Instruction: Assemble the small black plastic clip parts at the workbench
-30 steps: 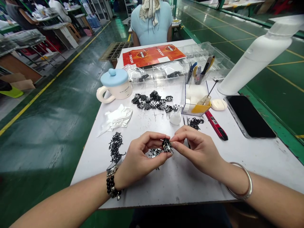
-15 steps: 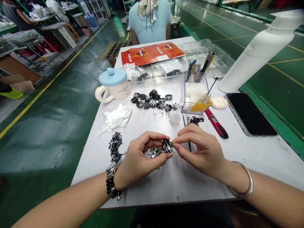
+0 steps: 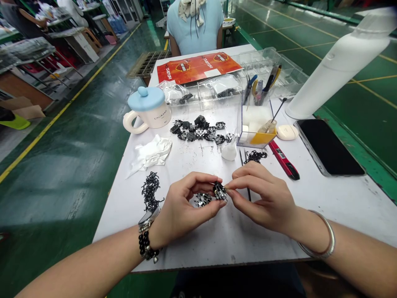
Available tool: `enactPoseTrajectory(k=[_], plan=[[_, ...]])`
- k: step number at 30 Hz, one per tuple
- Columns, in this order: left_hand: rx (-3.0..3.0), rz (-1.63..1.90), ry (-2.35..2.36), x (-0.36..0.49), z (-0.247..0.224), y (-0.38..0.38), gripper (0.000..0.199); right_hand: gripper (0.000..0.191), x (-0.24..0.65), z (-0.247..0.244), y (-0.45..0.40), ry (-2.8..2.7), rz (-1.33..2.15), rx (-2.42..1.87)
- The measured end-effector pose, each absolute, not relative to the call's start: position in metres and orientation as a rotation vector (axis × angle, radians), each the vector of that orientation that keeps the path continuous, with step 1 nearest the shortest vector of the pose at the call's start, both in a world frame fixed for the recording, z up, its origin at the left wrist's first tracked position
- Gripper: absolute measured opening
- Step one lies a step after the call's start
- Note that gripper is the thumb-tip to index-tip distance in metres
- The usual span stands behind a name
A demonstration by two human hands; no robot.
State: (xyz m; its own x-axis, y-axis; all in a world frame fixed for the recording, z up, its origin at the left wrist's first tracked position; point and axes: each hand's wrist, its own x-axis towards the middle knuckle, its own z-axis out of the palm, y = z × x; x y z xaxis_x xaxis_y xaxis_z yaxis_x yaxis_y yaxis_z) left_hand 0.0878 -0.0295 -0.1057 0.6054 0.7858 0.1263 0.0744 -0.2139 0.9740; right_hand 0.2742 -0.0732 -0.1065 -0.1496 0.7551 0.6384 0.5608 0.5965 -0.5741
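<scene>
Your left hand [image 3: 186,207] and right hand [image 3: 263,198] both pinch one small black part [image 3: 219,191] just above the surface [image 3: 235,236], at six o'clock from the parts pile [image 3: 201,130]. It looks light, stiff and fiddly; keep each grip on its edges.

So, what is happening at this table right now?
A person sits at a white table and holds one small black metal part between the fingertips of both hands, left hand and right hand, just above the table. A few similar pieces lie under the left fingers, and a bigger group of black parts lies farther back near a mug with a blue lid. Another person in a light blue top sits beyond the table, back turned.
</scene>
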Motion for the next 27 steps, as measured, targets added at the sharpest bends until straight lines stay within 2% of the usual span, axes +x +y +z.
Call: enactPoseTrajectory(k=[13, 27], plan=[[1.767, 0.825, 0.736, 0.0887, -0.1094, -0.0325, 0.038, 0.016, 0.2731, -0.1077, -0.0783, -1.948, 0.108, -1.062], [1.797, 0.769, 0.754, 0.0900, -0.1090, -0.0320, 0.037, 0.011, 0.2759, -0.1066, -0.0800, -2.111, 0.019, -1.078]])
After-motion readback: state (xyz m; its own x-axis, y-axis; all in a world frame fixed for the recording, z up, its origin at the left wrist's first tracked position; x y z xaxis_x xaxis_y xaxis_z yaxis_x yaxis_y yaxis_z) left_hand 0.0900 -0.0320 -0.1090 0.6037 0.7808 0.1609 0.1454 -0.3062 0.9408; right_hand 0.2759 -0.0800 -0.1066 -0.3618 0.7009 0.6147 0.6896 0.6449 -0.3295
